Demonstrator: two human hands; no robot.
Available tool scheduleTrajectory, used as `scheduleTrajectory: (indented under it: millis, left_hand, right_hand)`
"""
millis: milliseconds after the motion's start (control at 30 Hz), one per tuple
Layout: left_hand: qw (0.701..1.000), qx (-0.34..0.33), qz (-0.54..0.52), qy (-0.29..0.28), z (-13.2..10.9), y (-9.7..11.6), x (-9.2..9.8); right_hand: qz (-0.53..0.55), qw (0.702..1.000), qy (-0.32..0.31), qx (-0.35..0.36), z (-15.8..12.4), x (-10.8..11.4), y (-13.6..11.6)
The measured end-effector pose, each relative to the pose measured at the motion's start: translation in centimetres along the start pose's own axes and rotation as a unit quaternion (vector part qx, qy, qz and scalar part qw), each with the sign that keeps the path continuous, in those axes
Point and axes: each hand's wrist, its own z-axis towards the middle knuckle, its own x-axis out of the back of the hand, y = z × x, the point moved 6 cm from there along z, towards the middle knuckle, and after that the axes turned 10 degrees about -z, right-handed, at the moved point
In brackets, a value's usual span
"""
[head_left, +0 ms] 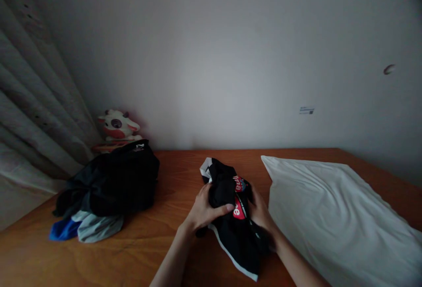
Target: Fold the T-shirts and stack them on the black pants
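A black garment (231,225) with white trim and a red logo lies bunched on the wooden surface (178,168) in front of me. My left hand (204,212) grips its left side, fingers curled over the cloth and thumb pressed on top. My right hand (260,212) holds the right side of the same garment, its fingers partly buried in the folds. Both forearms reach in from the lower edge of the view.
A heap of dark clothes (108,186) with grey and blue pieces underneath sits at the left. Behind it stands a white and red plush toy (117,128). A white pillow (336,216) lies at the right. Curtains (29,102) hang at far left, a plain wall behind.
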Motion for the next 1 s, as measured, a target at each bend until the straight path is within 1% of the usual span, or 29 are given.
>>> scheduleTrajectory:
  millis: [67,100,133,200,267,333,400,467,500,567,633,667,733,800,833,867,900,967,1000]
  left_hand:
    - [0.996,-0.017,-0.041,-0.082,-0.5,0.4,-0.8]
    - [0.992,-0.028,-0.055,-0.106,-0.7,0.7,-1.1]
    - [0.991,-0.04,-0.061,-0.112,-0.8,0.9,-1.1]
    - [0.993,-0.059,-0.061,-0.085,-0.8,1.2,-1.0]
    - [0.994,-0.07,-0.068,-0.042,-0.8,1.5,-0.9]
    - [0.993,-0.073,-0.096,-0.014,-0.9,1.9,-1.0]
    - [0.989,-0.075,-0.128,0.02,-0.9,2.3,-0.9]
    - [0.983,-0.076,-0.151,0.073,-1.0,2.8,-0.1]
    - [0.978,-0.081,-0.157,0.108,-1.0,3.1,0.7]
    - [0.966,-0.102,-0.154,0.184,-1.1,4.0,3.1]
    - [0.945,-0.139,-0.124,0.268,-1.5,5.4,6.6]
    - [0.93,-0.162,-0.1,0.314,-1.8,6.4,8.7]
    - [0.894,-0.205,-0.048,0.395,-2.4,8.7,13.1]
    - [0.842,-0.243,-0.005,0.481,-3.4,11.1,17.8]
    - [0.821,-0.251,0.019,0.512,-3.8,12.2,19.9]
    - [0.805,-0.25,0.044,0.537,-4.1,13.0,22.0]
    - [0.798,-0.236,0.076,0.549,-4.2,13.6,24.0]
    - [0.777,-0.177,0.169,0.58,-4.7,13.8,27.4]
    - [0.776,-0.131,0.224,0.575,-4.8,13.3,28.8]
  right_hand:
    - [0.008,0.999,-0.038,0.015,-0.5,-0.7,-0.2]
    - [0.008,0.998,-0.053,0.025,-0.6,-1.0,-0.2]
    - [0.002,0.997,-0.065,0.033,-0.8,-1.3,0.0]
    - [-0.022,0.997,-0.059,0.033,-0.7,-1.4,0.4]
    - [-0.053,0.998,-0.016,0.019,-0.2,-0.9,1.1]
    - [-0.069,0.997,0.033,0.0,0.3,-0.2,1.6]
    - [-0.068,0.995,0.059,-0.031,0.8,0.4,2.2]
    - [-0.057,0.993,0.081,-0.068,1.0,1.1,2.8]
    - [-0.05,0.991,0.093,-0.078,1.0,1.4,2.9]
    - [-0.044,0.99,0.112,-0.07,0.7,1.9,2.7]
    - [-0.058,0.989,0.122,-0.052,0.4,2.1,2.3]
    - [-0.07,0.989,0.122,-0.048,0.3,2.0,2.2]
    - [-0.093,0.987,0.123,-0.049,0.0,1.8,2.1]
    - [-0.103,0.988,0.106,-0.046,-0.1,1.3,2.2]
    - [-0.107,0.988,0.098,-0.045,-0.1,1.1,2.2]
    - [-0.11,0.989,0.09,-0.044,0.0,0.9,2.2]
    - [-0.114,0.989,0.085,-0.043,0.0,0.7,2.3]
    - [-0.123,0.988,0.079,-0.039,0.0,0.5,2.2]
    - [-0.128,0.988,0.075,-0.035,0.0,0.4,2.1]
